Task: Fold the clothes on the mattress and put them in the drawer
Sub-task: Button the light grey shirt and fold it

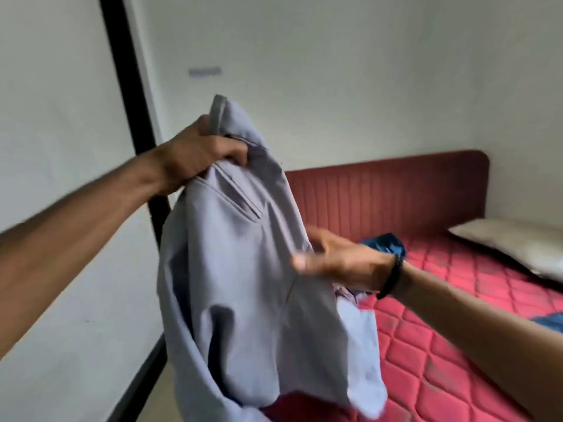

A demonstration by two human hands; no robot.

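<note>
A grey garment (243, 284) with a stitched waistband hangs in the air over the near corner of the red quilted mattress (432, 345). My left hand (201, 150) grips its upper edge and holds it up. My right hand (341, 260), with a black band on the wrist, reaches to the garment's right side with fingers extended and touching the cloth; the image is blurred there. A dark blue piece of clothing (385, 243) lies on the mattress behind my right hand, and another blue piece (551, 322) shows at the right edge.
A red padded headboard (390, 193) stands against the white wall. A grey pillow (515, 245) lies at the far right of the mattress. A white panel with a black frame (128, 86) stands at the left. No drawer is in view.
</note>
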